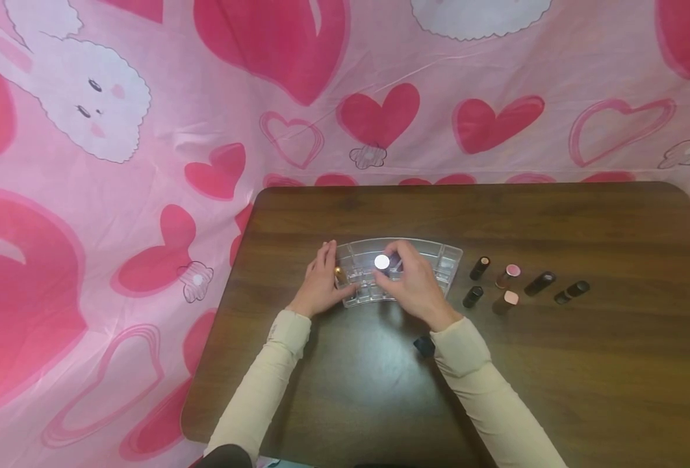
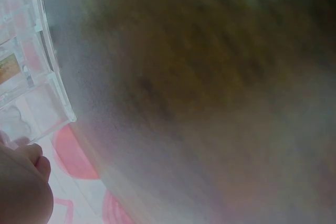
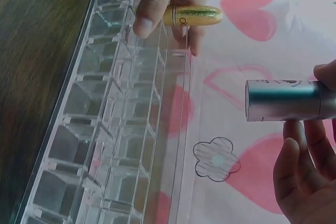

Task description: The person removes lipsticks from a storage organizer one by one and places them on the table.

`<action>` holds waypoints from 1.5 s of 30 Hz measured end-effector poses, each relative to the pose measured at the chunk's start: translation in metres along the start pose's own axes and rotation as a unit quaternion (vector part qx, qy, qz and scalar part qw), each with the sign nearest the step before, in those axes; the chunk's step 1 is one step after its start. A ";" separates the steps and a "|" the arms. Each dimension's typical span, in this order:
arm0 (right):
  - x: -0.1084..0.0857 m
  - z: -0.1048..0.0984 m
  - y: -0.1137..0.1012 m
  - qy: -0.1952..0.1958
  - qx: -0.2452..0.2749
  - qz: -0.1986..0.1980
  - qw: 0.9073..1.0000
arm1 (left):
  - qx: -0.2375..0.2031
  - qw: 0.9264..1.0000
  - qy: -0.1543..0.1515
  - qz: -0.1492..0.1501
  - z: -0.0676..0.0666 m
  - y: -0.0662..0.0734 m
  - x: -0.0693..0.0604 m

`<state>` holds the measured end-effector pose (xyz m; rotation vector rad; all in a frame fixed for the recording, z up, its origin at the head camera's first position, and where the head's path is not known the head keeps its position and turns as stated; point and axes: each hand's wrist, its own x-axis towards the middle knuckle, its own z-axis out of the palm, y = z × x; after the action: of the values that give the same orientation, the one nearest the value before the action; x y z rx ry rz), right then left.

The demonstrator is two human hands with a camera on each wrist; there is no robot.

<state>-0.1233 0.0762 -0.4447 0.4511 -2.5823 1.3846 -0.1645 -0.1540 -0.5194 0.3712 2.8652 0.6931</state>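
A clear, curved lipstick organizer [image 1: 359, 247] with rows of compartments lies on the wooden table. My left hand [image 1: 320, 281] holds its left end, thumb at the front and fingers along the side. A gold lipstick [image 3: 197, 16] stands in the organizer close to that hand. Above the middle compartments, my right hand [image 1: 412, 284] grips a shiny cylindrical lipstick tube [image 3: 283, 100] between thumb and fingers. Its round end [image 1: 382, 262] shines bright white in the head view. Seen from the right wrist, the tube is apart from the organizer. The left wrist view catches only part of the left hand [image 2: 23, 182].
Right of the organizer stand several lipsticks, including a pink-topped one [image 1: 510, 275], a square-topped one [image 1: 506, 301] and a black one [image 1: 540, 283]. Another dark item [image 1: 423, 346] lies beside the right sleeve. Heart-patterned cloth [image 1: 380, 117] hangs behind the table [image 1: 345, 390].
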 end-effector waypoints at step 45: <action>-0.027 -0.050 0.029 0.109 -0.008 0.056 0.992 | -0.012 1.000 -0.006 0.000 -0.004 0.003 -0.003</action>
<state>-0.1074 0.1381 -0.4480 0.1446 -2.4706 1.3626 -0.1621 -0.1536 -0.5144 0.3703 2.8425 0.7222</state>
